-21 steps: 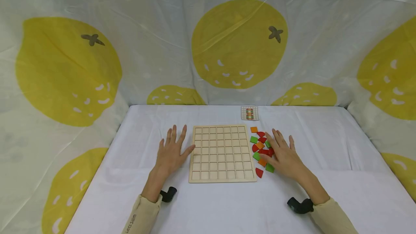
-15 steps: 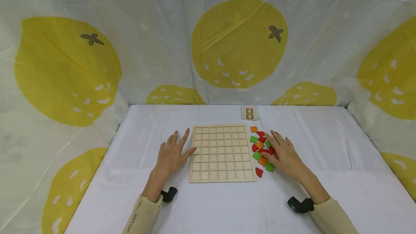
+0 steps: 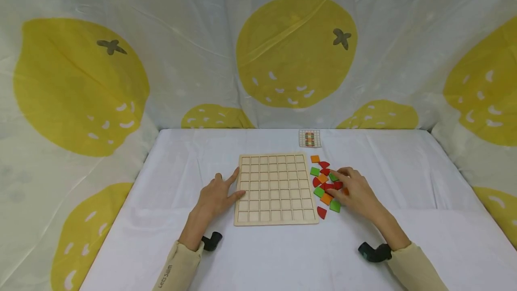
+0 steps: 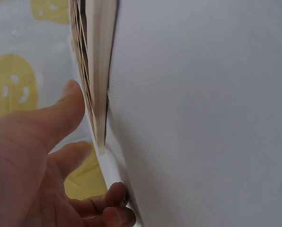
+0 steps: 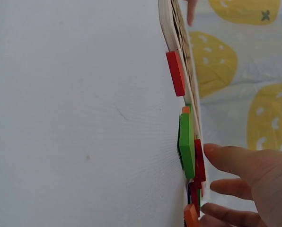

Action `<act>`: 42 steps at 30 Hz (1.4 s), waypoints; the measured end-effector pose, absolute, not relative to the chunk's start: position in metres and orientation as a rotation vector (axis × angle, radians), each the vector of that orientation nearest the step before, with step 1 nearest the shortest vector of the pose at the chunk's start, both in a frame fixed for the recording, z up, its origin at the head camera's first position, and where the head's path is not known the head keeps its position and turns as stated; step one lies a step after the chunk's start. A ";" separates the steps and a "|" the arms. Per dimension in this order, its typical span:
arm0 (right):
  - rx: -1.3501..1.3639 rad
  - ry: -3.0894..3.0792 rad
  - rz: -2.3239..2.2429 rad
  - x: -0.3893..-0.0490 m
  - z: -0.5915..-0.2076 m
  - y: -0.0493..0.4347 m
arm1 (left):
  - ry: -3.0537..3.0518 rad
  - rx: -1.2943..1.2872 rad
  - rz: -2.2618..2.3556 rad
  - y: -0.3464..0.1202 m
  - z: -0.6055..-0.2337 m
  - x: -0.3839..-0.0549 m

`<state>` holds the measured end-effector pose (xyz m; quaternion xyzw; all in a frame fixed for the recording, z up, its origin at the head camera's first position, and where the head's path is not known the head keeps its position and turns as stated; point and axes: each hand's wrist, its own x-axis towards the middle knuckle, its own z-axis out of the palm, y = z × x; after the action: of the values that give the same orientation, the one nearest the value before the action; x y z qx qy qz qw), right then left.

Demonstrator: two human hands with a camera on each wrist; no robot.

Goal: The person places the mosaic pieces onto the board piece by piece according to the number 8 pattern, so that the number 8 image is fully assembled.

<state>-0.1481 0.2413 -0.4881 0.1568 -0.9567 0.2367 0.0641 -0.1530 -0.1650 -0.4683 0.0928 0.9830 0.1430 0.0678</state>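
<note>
A square wooden grid board (image 3: 276, 192) lies on the white cloth, its cells bare. At its left edge is my left hand (image 3: 214, 196), thumb over the rim and index finger reaching forward along the side; the left wrist view shows the remaining fingers bent near the cloth. To the right of the board lies a loose pile of red, green and orange pieces. My right hand (image 3: 357, 194) hovers over the pile's right side, thumb and bent fingers spread apart. Near its thumb are a green square (image 3: 335, 205) and an orange square (image 3: 326, 199). A red quarter-circle (image 3: 322, 212) lies at the near end.
Behind the pile lies a small card (image 3: 309, 138) printed with a coloured grid pattern. An orange square (image 3: 315, 159) sits at the pile's far end. A white curtain (image 3: 181, 57) with yellow fruit prints surrounds the table. Each wrist carries a black camera (image 3: 374, 252).
My left hand has drawn back slightly, its outer fingers folding while the index nears the board's edge. My right fingers have bent down toward the pieces. The head view has shifted slightly.
</note>
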 end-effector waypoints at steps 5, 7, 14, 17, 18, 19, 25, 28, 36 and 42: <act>0.476 -2.824 0.715 -0.150 -0.491 0.242 | 2.974 0.311 0.371 -0.164 -0.469 -0.154; 0.465 -2.825 0.720 -0.150 -0.491 0.241 | 2.976 0.320 0.358 -0.163 -0.470 -0.154; 0.330 -2.901 0.707 -0.148 -0.486 0.237 | 2.926 0.294 0.343 -0.160 -0.472 -0.157; 0.232 -2.905 0.691 -0.146 -0.483 0.234 | 2.928 0.290 0.338 -0.159 -0.472 -0.158; 0.201 -2.907 0.695 -0.145 -0.482 0.233 | 2.932 0.293 0.338 -0.159 -0.472 -0.158; 0.174 -2.907 0.706 -0.144 -0.482 0.232 | 2.933 0.297 0.340 -0.159 -0.472 -0.157; 0.149 -2.926 0.731 -0.142 -0.480 0.225 | 2.933 0.309 0.366 -0.159 -0.472 -0.157; 0.170 -2.936 0.733 -0.142 -0.481 0.222 | 2.931 0.311 0.369 -0.159 -0.472 -0.157; 0.235 -2.962 0.740 -0.144 -0.482 0.222 | 2.944 0.320 0.336 -0.160 -0.472 -0.157; 0.240 -2.954 0.789 -0.145 -0.484 0.226 | 2.948 0.322 0.332 -0.160 -0.473 -0.157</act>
<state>-0.1454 0.2257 -0.4841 0.0783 -0.9625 0.2570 0.0373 -0.1568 -0.1599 -0.4729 0.1077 0.9848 0.1109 0.0789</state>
